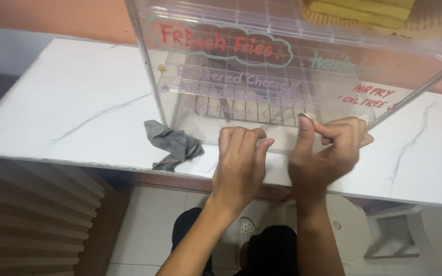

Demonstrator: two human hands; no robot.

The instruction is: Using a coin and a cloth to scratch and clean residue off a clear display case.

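Note:
A clear plastic display case with coloured hand lettering on its front stands on a white marble-look counter. Wire racks show inside it. My left hand rests at the case's lower front edge with its fingers curled, and nothing shows in it. Beside it, my right hand pinches a small round silvery knob on the lower front of the case between thumb and fingers. This hand looks slightly blurred.
A crumpled grey cloth lies on the counter left of my hands, next to the case's corner. Below the counter edge are a tiled floor, white plastic stools and a slatted panel at the left.

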